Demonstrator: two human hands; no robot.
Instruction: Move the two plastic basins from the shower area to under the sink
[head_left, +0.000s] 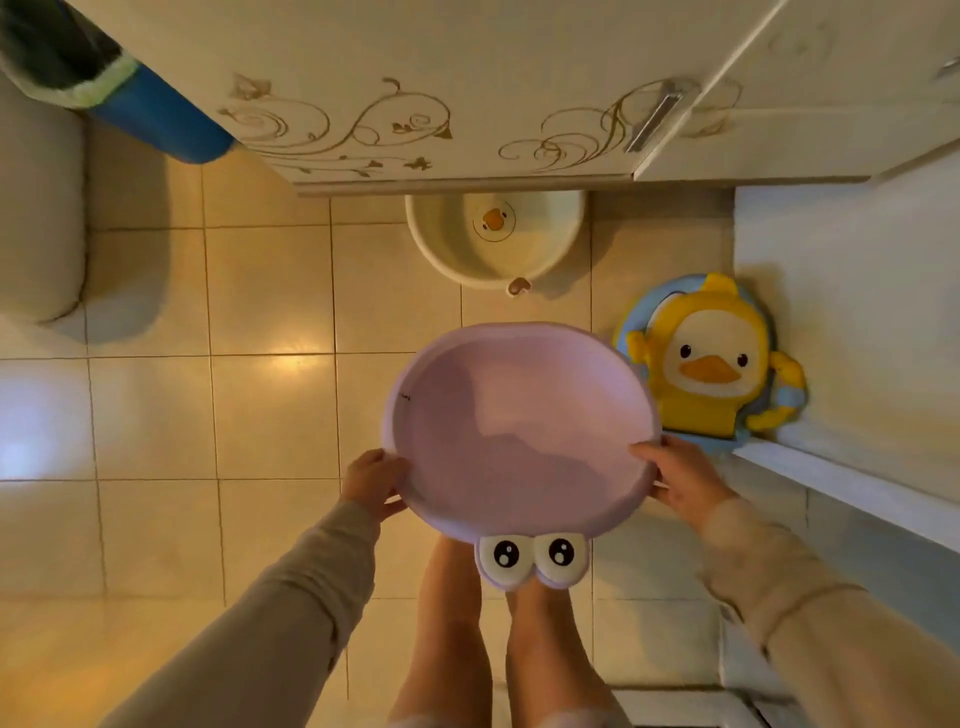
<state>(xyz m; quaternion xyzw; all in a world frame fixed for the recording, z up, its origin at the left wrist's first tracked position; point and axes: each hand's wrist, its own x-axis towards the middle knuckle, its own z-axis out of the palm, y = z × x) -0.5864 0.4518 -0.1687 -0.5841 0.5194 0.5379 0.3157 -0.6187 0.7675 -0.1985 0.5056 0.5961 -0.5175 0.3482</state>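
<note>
I hold a pink plastic basin level above the tiled floor, its cartoon-eyes tab pointing toward me. My left hand grips its left rim and my right hand grips its right rim. A cream basin with a duck picture inside sits on the floor ahead, its far part tucked under the edge of the sink cabinet.
A yellow duck child seat leans against the white wall at the right. A toilet stands at the left, with a blue bin beside the cabinet. A white raised ledge runs along the right. My bare legs are below the basin.
</note>
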